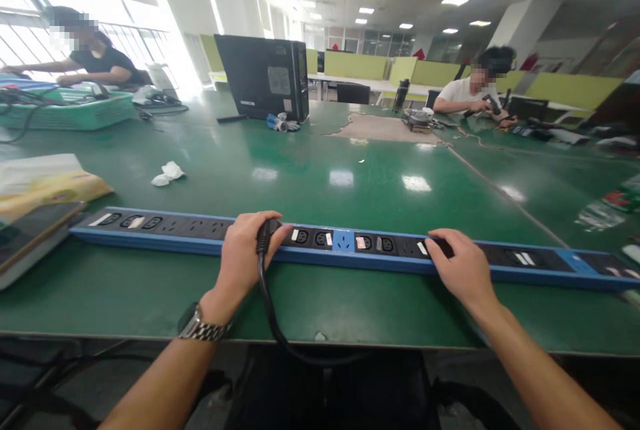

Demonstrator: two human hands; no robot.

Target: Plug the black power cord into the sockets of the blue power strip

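Observation:
A long blue power strip with black socket panels lies across the table in front of me. My left hand is closed around a black power plug at the strip, left of its middle. From that plug a thick black cord drops over the table's front edge. Farther right, my right hand pinches a black plug-like piece against the strip; its fingers hide most of it. Whether either piece sits in a socket, I cannot tell. White stickers mark several sockets.
A phone-like tablet and a yellow tissue pack lie at the left. Beyond are crumpled tissue, a green basket, a black computer case and gloves. One person works far left, another far right.

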